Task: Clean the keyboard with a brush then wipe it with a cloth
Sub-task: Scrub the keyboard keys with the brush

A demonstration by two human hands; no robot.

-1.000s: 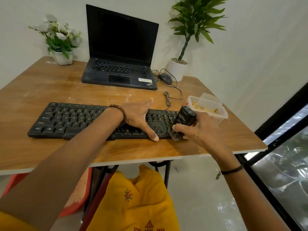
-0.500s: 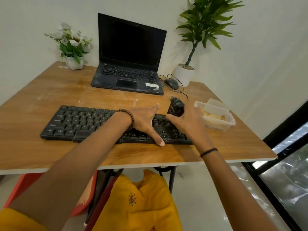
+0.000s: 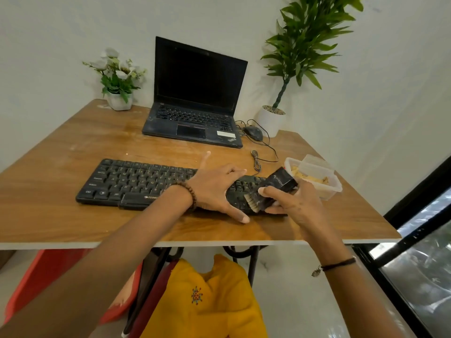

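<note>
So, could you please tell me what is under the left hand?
The left hand lies spread on the keyboard, right of its middle; its thumb tip reaches the table. The keys beneath it are hidden.

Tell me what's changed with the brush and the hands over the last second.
The right-hand grip, holding the brush throughout, swept it from the near right edge of the keyboard to the far edge, then back toward the person; the bristles sit at the near right keys. The left-hand grip stayed spread flat on the keyboard; laptop and plastic container stayed put.
</note>
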